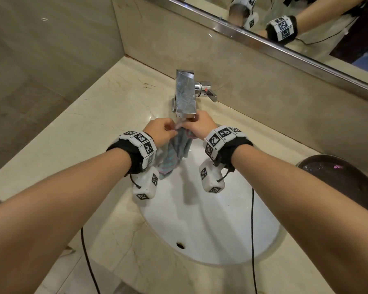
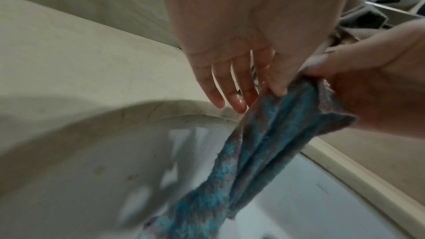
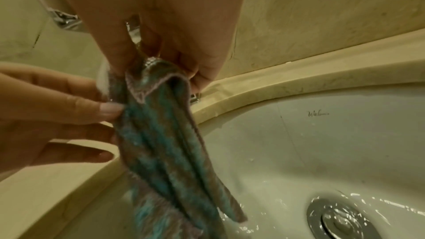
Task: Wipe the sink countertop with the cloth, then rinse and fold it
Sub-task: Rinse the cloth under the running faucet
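Observation:
A wet blue-teal cloth [image 1: 176,153] hangs bunched over the white sink basin [image 1: 210,219], its top just under the faucet spout [image 1: 185,92]. My right hand [image 1: 188,124] grips the top of the cloth; in the right wrist view the fingertips [image 3: 195,75] close round its folded upper edge [image 3: 151,79]. My left hand [image 1: 172,130] pinches the cloth just beside it, thumb on the cloth's side [image 3: 110,111]. In the left wrist view the cloth [image 2: 264,152] trails down from both hands. A white streak of water [image 3: 102,79] falls by the cloth's top.
Beige marble countertop [image 1: 89,128] surrounds the basin; the faucet handle [image 1: 208,93] sticks out to the right. A dark round object [image 1: 338,181] sits on the counter at the right. The chrome drain [image 3: 340,223] is wet. A mirror [image 1: 306,22] runs above the backsplash. Cables dangle from both wrists.

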`<state>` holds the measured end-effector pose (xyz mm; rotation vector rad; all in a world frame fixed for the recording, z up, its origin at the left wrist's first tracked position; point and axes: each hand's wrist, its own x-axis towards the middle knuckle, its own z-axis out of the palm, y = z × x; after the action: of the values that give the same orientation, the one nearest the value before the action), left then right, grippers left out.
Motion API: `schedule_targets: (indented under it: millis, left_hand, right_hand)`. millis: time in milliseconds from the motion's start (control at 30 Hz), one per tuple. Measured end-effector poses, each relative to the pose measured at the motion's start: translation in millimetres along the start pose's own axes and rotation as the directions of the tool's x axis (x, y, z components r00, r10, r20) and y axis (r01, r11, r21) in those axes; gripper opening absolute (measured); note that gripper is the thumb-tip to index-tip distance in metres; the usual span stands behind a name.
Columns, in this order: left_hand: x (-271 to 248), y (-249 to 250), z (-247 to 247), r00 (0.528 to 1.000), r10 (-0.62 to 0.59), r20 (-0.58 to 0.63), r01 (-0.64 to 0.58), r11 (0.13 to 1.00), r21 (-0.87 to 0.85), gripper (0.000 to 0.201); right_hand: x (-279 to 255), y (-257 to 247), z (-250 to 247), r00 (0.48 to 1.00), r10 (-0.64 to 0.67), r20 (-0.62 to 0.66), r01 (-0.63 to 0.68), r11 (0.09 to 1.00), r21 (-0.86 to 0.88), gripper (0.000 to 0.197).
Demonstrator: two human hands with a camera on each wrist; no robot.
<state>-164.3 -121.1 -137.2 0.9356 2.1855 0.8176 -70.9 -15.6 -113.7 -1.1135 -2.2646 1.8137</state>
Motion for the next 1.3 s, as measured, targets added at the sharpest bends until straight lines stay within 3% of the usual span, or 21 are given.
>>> schedule_targets:
  millis: [100, 167, 233, 300, 367, 467, 600, 733, 833, 900, 1000, 1067, 1133, 1233, 1300]
  left_hand:
    - [3.6, 3.6, -1.3, 0.999, 0.005, -0.053, -0.008, 0.998, -0.055, 0.014]
    - [5.8, 5.0, -2.7, 0.998, 0.005, -0.063, -0.01, 0.997, -0.08, 0.017]
    - [7.6, 5.0, -3.5, 0.999, -0.01, -0.051, 0.005, 0.995, -0.096, 0.02]
    - [7.2, 4.4, -3.0, 0.999, -0.038, -0.013, 0.037, 0.993, -0.11, 0.019]
    - [5.7, 1.4, -0.9, 0.997, -0.065, 0.035, 0.068, 0.992, -0.108, 0.017]
    - [2.1, 0.5, 2.0, 0.996, -0.076, 0.054, 0.079, 0.995, -0.055, 0.028]
    - [1.0, 6.0, 0.8, 0.999, -0.024, 0.025, 0.024, 1.0, -0.01, 0.025]
    - [0.4, 9.1, -1.1, 0.999, -0.01, -0.053, 0.009, 1.0, -0.01, 0.024]
    - [2.2, 9.4, -2.2, 0.998, -0.011, -0.069, 0.014, 0.999, 0.05, 0.026]
    - [2.2, 8.5, -2.7, 0.998, -0.014, -0.059, 0.018, 0.998, 0.066, 0.027]
    - [2.6, 4.7, -0.9, 0.998, -0.047, -0.037, 0.049, 0.997, 0.064, 0.027]
    - [2.9, 1.0, -0.1, 0.997, -0.082, -0.004, 0.083, 0.995, 0.059, 0.027]
    - [2.4, -1.6, 0.7, 0.996, -0.083, 0.037, 0.08, 0.994, 0.077, 0.036]
    - [-0.6, -0.7, 3.8, 0.994, -0.019, 0.104, 0.008, 0.995, 0.1, 0.047]
    - [-1.7, 1.0, 5.9, 0.997, 0.006, 0.083, -0.011, 0.998, 0.067, 0.043]
  right_hand:
    - [0.4, -5.1, -6.1, 0.998, -0.041, -0.04, 0.031, 0.976, -0.215, 0.022]
    - [-0.6, -6.0, -8.4, 1.0, -0.019, 0.001, 0.017, 0.853, -0.522, 0.03]
    - [-2.6, -4.0, -8.7, 0.999, 0.017, 0.043, 0.017, 0.72, -0.693, 0.033]
    - [-3.8, -1.7, -9.0, 0.999, 0.039, -0.014, -0.039, 0.758, -0.651, 0.028]
    - [-2.3, -0.9, -8.8, 0.997, 0.054, -0.056, -0.075, 0.855, -0.513, 0.025]
    - [1.4, -6.7, -3.9, 1.0, 0.025, -0.018, -0.03, 0.929, -0.37, 0.021]
    - [1.6, -7.4, -2.5, 0.999, -0.047, 0.002, 0.045, 0.945, -0.323, 0.008]
    - [0.3, -2.0, -10.7, 0.999, -0.033, -0.021, 0.024, 0.936, -0.35, 0.013]
    - [2.6, 1.9, -13.0, 0.993, 0.094, 0.071, -0.032, 0.793, -0.608, 0.025]
    - [5.1, 5.9, -15.0, 0.988, 0.149, 0.046, -0.077, 0.722, -0.688, 0.029]
    - [4.5, 5.5, -16.7, 0.991, 0.134, -0.019, -0.12, 0.803, -0.584, 0.011]
    - [5.3, 5.0, -17.9, 0.994, 0.111, -0.01, -0.101, 0.862, -0.498, 0.023]
    - [5.1, 4.0, -16.0, 0.997, 0.081, 0.012, -0.069, 0.909, -0.411, 0.012]
    - [5.5, 4.7, -8.4, 0.998, 0.032, 0.049, -0.017, 0.959, -0.283, 0.028]
    - [6.7, 4.9, -3.5, 0.999, -0.009, 0.047, 0.022, 0.958, -0.285, 0.035]
